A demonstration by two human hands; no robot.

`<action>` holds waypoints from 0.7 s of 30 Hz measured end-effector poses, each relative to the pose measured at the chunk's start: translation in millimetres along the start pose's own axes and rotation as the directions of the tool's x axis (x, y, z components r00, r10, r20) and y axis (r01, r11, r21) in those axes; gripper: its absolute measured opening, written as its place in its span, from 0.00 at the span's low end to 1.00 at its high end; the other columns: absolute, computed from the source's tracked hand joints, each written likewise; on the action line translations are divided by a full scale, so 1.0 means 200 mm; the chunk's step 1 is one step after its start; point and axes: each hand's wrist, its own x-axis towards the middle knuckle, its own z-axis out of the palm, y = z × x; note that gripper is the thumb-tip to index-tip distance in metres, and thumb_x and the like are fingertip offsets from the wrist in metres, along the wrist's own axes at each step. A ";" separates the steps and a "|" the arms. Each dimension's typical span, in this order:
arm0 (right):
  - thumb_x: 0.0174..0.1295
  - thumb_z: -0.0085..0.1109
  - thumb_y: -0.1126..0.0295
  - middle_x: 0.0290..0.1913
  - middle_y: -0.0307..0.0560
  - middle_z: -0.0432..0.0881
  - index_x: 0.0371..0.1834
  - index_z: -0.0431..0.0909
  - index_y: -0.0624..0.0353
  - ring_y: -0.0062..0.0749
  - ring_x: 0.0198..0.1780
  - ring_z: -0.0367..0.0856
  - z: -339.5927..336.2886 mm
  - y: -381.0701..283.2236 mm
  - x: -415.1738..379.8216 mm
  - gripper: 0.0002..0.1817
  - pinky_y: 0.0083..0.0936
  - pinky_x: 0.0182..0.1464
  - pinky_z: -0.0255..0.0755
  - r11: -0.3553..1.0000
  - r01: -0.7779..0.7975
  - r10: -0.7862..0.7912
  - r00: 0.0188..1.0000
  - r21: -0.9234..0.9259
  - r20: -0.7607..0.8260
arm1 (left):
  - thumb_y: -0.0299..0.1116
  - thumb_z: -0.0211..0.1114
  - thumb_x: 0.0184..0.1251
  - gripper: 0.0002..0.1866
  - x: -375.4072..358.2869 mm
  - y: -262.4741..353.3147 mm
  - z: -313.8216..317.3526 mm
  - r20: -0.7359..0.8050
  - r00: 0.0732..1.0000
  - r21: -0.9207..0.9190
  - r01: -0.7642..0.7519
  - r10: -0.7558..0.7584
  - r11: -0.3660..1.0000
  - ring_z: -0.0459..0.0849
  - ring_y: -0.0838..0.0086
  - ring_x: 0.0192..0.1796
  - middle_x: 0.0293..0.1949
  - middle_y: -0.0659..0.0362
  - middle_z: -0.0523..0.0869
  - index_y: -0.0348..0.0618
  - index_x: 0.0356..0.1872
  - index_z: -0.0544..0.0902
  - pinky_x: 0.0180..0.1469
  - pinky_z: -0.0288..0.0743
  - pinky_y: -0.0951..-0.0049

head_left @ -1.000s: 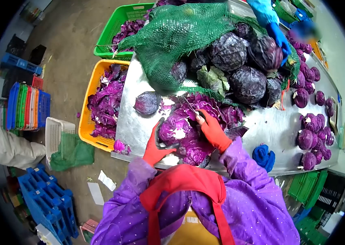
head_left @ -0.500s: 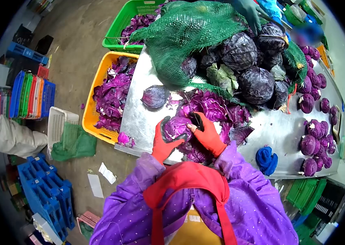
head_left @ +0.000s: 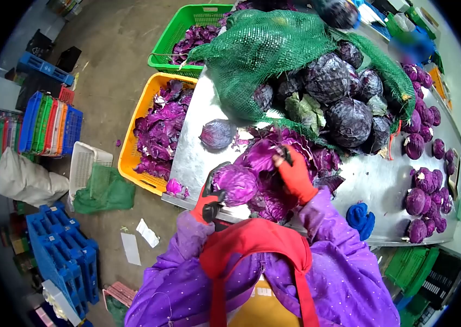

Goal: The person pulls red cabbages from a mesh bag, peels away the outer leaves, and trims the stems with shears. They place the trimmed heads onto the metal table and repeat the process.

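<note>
My left hand (head_left: pixel 208 197), in a red glove with black fingers, is closed around a peeled purple cabbage (head_left: pixel 234 185) at the near edge of the metal table. To its right, my right hand (head_left: pixel 296 173) wears the same kind of glove, its fingers curled at the edge of a loose purple cabbage leaf (head_left: pixel 260 156); motion blurs the fingertips somewhat. Stripped leaves (head_left: pixel 272 203) lie beneath and around both hands. A darker unpeeled cabbage (head_left: pixel 217 134) rests on the metal beyond my left hand.
A green mesh sack (head_left: pixel 271 41) spills dark cabbages (head_left: pixel 349 122) across the table. Peeled cabbages (head_left: pixel 417 201) line the right side, with a blue cloth (head_left: pixel 360 220) nearer. Yellow (head_left: pixel 127 158) and green (head_left: pixel 159 46) crates of leaves stand at left. Another cabbage (head_left: pixel 339 12) shows at the top.
My right hand has come away from the cabbage, moving right, while my left hand keeps hold of it. At the top, the co-worker's gloved hand has left the sack; its opening and cabbages have shifted.
</note>
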 end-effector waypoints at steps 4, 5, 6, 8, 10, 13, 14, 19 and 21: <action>0.65 0.60 0.70 0.42 0.50 0.84 0.55 0.75 0.62 0.30 0.42 0.80 -0.23 -0.07 0.06 0.17 0.28 0.48 0.73 0.980 -0.065 0.068 0.998 -0.189 0.012 | 0.56 0.63 0.64 0.44 -0.06 -0.05 -0.05 0.045 0.999 -0.415 0.033 -0.016 0.909 0.60 0.50 0.76 0.74 0.49 0.64 0.46 0.77 0.59 0.76 0.52 0.38; 0.63 0.62 0.69 0.50 0.57 0.84 0.62 0.72 0.62 0.39 0.51 0.83 -0.22 -0.13 0.05 0.24 0.31 0.56 0.73 0.969 0.016 -0.021 1.000 -0.247 -0.019 | 0.58 0.63 0.63 0.45 -0.04 -0.03 -0.03 0.044 0.999 -0.442 0.024 -0.005 0.897 0.59 0.50 0.77 0.74 0.50 0.64 0.47 0.76 0.59 0.77 0.50 0.38; 0.62 0.64 0.69 0.53 0.58 0.83 0.65 0.70 0.62 0.41 0.55 0.82 -0.21 -0.13 0.03 0.27 0.32 0.58 0.73 0.944 0.114 -0.131 0.991 -0.308 -0.034 | 0.57 0.62 0.65 0.43 -0.03 -0.03 -0.02 0.052 0.999 -0.476 0.019 0.007 0.879 0.60 0.50 0.77 0.74 0.50 0.65 0.47 0.76 0.59 0.77 0.51 0.39; 0.60 0.68 0.67 0.55 0.57 0.82 0.68 0.68 0.64 0.41 0.58 0.80 -0.18 -0.19 -0.03 0.33 0.32 0.60 0.71 0.919 0.245 -0.271 0.962 -0.310 -0.044 | 0.54 0.60 0.68 0.39 0.02 -0.05 -0.01 0.079 0.997 -0.543 0.020 0.027 0.840 0.61 0.50 0.76 0.74 0.51 0.65 0.48 0.76 0.60 0.77 0.52 0.40; 0.62 0.68 0.64 0.48 0.49 0.83 0.63 0.72 0.64 0.31 0.50 0.79 -0.12 -0.36 -0.11 0.29 0.28 0.56 0.72 0.997 0.055 -0.052 0.997 -0.045 0.058 | 0.48 0.58 0.73 0.35 0.04 -0.08 -0.02 0.010 0.998 -0.339 -0.053 0.060 0.939 0.63 0.51 0.75 0.73 0.50 0.66 0.47 0.75 0.61 0.76 0.55 0.42; 0.62 0.69 0.59 0.42 0.42 0.82 0.58 0.74 0.64 0.24 0.43 0.78 0.01 -0.41 -0.18 0.27 0.26 0.49 0.74 0.989 -0.102 0.082 0.981 0.105 0.177 | 0.30 0.62 0.71 0.35 0.05 -0.11 0.05 -0.193 0.969 -0.119 -0.176 0.151 0.977 0.75 0.55 0.67 0.68 0.47 0.71 0.43 0.76 0.57 0.68 0.73 0.52; 0.61 0.71 0.57 0.39 0.43 0.82 0.58 0.75 0.63 0.24 0.42 0.78 0.06 -0.37 -0.19 0.28 0.27 0.46 0.74 0.982 -0.107 0.079 0.982 0.158 0.170 | 0.28 0.64 0.68 0.37 0.08 -0.09 0.11 -0.167 0.941 0.123 -0.277 0.295 0.953 0.76 0.57 0.66 0.67 0.47 0.72 0.43 0.76 0.57 0.67 0.74 0.54; 0.58 0.71 0.59 0.37 0.50 0.82 0.58 0.75 0.60 0.33 0.40 0.80 0.13 -0.36 -0.21 0.28 0.31 0.46 0.74 0.996 -0.085 0.088 0.990 -0.034 0.109 | 0.32 0.72 0.60 0.41 0.13 -0.09 0.19 -0.107 0.782 0.508 -0.488 0.614 0.710 0.74 0.60 0.66 0.66 0.49 0.71 0.40 0.73 0.61 0.69 0.69 0.58; 0.58 0.70 0.61 0.36 0.45 0.80 0.58 0.75 0.61 0.30 0.39 0.77 0.13 -0.35 -0.21 0.27 0.29 0.44 0.72 0.997 -0.066 0.062 0.990 0.028 0.127 | 0.32 0.81 0.47 0.47 0.12 -0.08 0.18 -0.212 0.772 0.449 -0.468 0.600 0.761 0.72 0.62 0.68 0.67 0.51 0.71 0.39 0.70 0.64 0.71 0.66 0.61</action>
